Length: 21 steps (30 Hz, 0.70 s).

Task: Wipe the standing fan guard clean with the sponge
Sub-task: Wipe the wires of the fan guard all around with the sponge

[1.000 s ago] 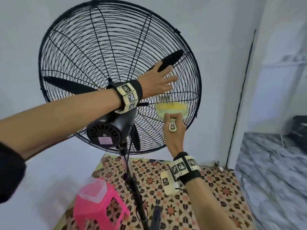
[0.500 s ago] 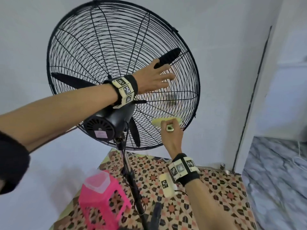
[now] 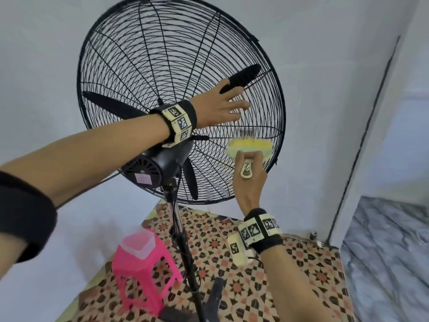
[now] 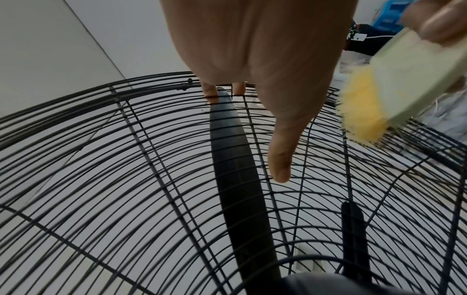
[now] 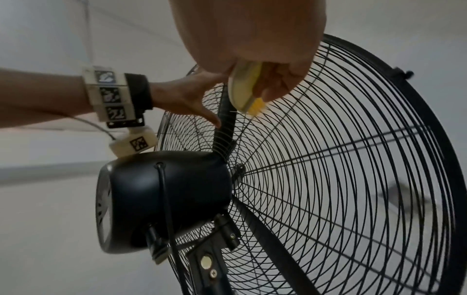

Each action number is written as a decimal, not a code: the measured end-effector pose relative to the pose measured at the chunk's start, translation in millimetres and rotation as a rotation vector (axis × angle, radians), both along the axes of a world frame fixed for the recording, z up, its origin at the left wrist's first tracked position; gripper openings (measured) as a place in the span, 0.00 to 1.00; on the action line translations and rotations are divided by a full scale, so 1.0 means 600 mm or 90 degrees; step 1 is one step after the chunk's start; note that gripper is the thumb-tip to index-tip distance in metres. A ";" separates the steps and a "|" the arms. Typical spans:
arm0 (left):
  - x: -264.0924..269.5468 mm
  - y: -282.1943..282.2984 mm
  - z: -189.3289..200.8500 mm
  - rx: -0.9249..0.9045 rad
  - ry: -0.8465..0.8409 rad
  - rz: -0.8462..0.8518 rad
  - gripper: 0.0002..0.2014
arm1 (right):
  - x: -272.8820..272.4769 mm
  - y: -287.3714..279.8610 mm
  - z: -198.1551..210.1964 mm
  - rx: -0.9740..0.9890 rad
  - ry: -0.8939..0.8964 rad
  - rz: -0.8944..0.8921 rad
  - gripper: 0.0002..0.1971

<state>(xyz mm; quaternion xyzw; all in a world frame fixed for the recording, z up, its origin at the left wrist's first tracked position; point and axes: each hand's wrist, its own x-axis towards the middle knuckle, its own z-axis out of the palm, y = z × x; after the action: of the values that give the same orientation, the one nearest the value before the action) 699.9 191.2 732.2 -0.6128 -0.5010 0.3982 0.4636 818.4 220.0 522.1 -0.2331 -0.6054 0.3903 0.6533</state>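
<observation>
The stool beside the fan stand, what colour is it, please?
Bright pink stool, clearest in the head view.

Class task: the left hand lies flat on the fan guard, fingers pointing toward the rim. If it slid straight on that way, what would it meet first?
Probably more guard wires, then the outer rim; the left hand is clear of the sponge below it.

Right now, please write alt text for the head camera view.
A right hand presses a yellow sponge on a pale handle against a black wire fan guard. The left hand rests flat on the wires above it.
</observation>
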 end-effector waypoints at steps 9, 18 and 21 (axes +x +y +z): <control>0.007 0.009 -0.008 0.019 -0.009 0.017 0.30 | 0.023 0.019 -0.016 -0.073 -0.063 0.020 0.08; 0.029 0.011 -0.013 0.028 -0.032 0.045 0.24 | 0.037 0.042 -0.043 -0.182 -0.131 0.064 0.10; 0.041 0.014 -0.011 0.041 -0.046 -0.045 0.23 | 0.059 0.039 -0.013 -0.072 -0.012 0.054 0.09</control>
<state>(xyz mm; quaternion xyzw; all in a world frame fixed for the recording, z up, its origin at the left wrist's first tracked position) 724.4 199.8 725.9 -0.6290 -0.5081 0.3424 0.4785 853.7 243.7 514.0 -0.2479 -0.5976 0.4489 0.6164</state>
